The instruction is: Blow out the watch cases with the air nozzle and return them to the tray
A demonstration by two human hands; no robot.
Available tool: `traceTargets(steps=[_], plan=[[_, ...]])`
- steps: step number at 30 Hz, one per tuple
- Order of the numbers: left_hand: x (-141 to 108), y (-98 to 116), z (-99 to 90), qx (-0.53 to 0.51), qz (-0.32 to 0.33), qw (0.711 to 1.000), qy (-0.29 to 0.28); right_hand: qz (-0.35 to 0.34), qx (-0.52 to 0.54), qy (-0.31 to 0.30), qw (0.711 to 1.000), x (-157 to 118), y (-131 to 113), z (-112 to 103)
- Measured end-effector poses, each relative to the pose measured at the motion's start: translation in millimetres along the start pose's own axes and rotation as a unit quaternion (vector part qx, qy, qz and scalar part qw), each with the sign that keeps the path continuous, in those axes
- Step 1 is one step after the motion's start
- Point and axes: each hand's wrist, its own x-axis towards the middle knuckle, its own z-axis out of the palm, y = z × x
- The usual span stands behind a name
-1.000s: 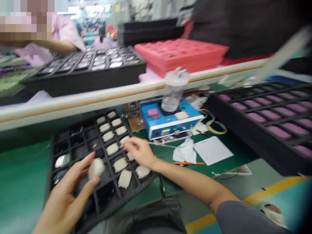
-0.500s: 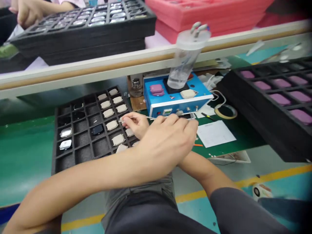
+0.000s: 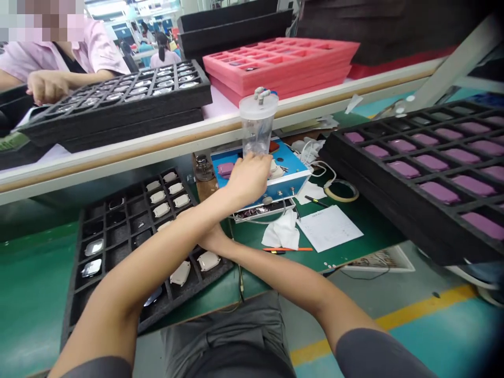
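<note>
My left hand (image 3: 252, 176) is over the blue box, in front of the clear lidded cup (image 3: 258, 126); its fingers curl down and what they hold is hidden. Next to those fingers lies a cream watch-shaped case (image 3: 276, 169) on the blue box (image 3: 291, 180). Below my crossed left forearm, my right hand (image 3: 214, 239) is over the black compartment tray (image 3: 129, 223), its fingers mostly covered by that forearm. Several cream cases (image 3: 208, 261) sit in the tray, along with silver-faced pieces (image 3: 93, 247) in its left column.
A black tray of purple cases (image 3: 437, 192) stands at right. White paper (image 3: 331, 227), a crumpled wipe (image 3: 281, 231) and a tape roll (image 3: 342, 190) lie on the green mat. Behind the shelf rail (image 3: 157, 144) are red foam trays (image 3: 275, 68) and a co-worker's hand (image 3: 47, 86).
My left hand has moved up and forward, onto the blue box by the cup. My right hand has become mostly hidden under the left forearm. The view has tilted up.
</note>
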Motion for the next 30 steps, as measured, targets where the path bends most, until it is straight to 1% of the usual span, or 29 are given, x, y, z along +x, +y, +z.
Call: traceTargets(steps=[2, 3, 5, 8, 11, 15, 18, 20, 24, 26, 28, 29, 30], plan=[[-8.9, 0.0, -0.8, 0.012, 0.001, 1.0, -0.004, -0.009, 0.019, -0.026, 0.999, -0.7, 2.8, 0.4], [-15.4, -4.6, -3.1, 0.017, -0.004, 1.0, -0.001, -0.009, 0.026, -0.031, 0.999, -0.7, 4.6, 1.3], [-29.6, -22.4, -10.3, 0.015, -0.035, 0.999, 0.015, 0.0, 0.034, -0.024, 0.999, -0.2, 7.5, 4.5], [-43.3, -59.6, -20.6, -0.013, -0.099, 0.994, 0.047, 0.009, 0.055, -0.025, 0.998, 0.4, 8.5, 10.0], [-40.4, -92.1, -21.5, -0.034, -0.127, 0.99, 0.06, 0.034, 0.113, -0.021, 0.993, 0.5, 5.7, 13.0], [-21.6, -120.5, -9.4, -0.096, -0.15, 0.982, 0.063, 0.057, 0.135, -0.005, 0.989, -0.5, 2.5, 12.5], [-11.0, -130.6, 2.1, -0.129, -0.156, 0.978, 0.056, 0.06, 0.129, -0.018, 0.99, -5.0, 2.9, 10.9], [-7.9, -130.8, 10.5, -0.14, -0.156, 0.977, 0.048, 0.061, 0.119, -0.025, 0.991, -9.6, 4.6, 10.0], [-1.2, -126.5, 27.9, -0.159, -0.167, 0.972, 0.04, 0.064, 0.107, -0.021, 0.992, -16.9, 9.6, 9.1], [-2.3, -128.4, 29.8, -0.175, -0.159, 0.971, 0.037, 0.064, 0.102, -0.017, 0.993, -19.4, 10.6, 9.0], [-17.4, -134.7, 21.4, -0.182, -0.141, 0.972, 0.039, 0.063, 0.101, -0.007, 0.993, -22.2, 9.7, 8.6], [-32.5, -139.6, 13.2, -0.178, -0.131, 0.974, 0.043, 0.062, 0.101, 0.002, 0.993, -23.6, 8.7, 8.2], [-53.0, -145.5, 3.0, -0.17, -0.126, 0.976, 0.046, 0.06, 0.101, 0.012, 0.993, -24.9, 7.7, 7.7]])
